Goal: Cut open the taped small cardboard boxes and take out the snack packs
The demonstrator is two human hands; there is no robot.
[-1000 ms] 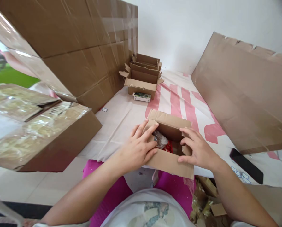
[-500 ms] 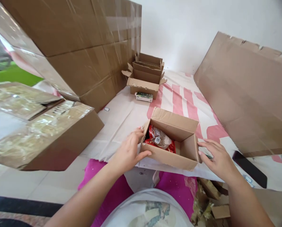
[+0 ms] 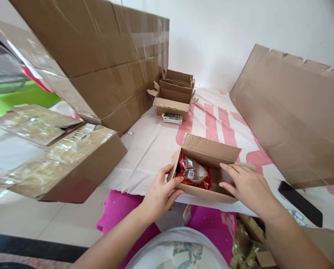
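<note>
An open cardboard box [image 3: 209, 192] sits near the table's front edge, its far flap raised. Inside, toward the left end, lies a red packet [image 3: 196, 173] with a clear window and a white barcode label. My left hand [image 3: 161, 190] grips the box at its near left corner, with fingers over the rim and the thumb against the near wall. Over the right end of the box is my right hand [image 3: 245, 183], its thumb and fingers apart and reaching inside the opening. It hides most of the right wall and flap, and nothing shows in its fingers.
Several open cardboard boxes [image 3: 172, 104] stand in a row at the back, with a small white-and-green carton [image 3: 172, 118] before them. Large cardboard sheets rise at left [image 3: 105, 86] and right [image 3: 290, 119]. A taped box [image 3: 83, 168] sits left; a black phone [image 3: 300, 203] lies right.
My right hand has moved from outside the box's right end to over its opening. My left hand has shifted along the left corner, its fingers now over the near rim.
</note>
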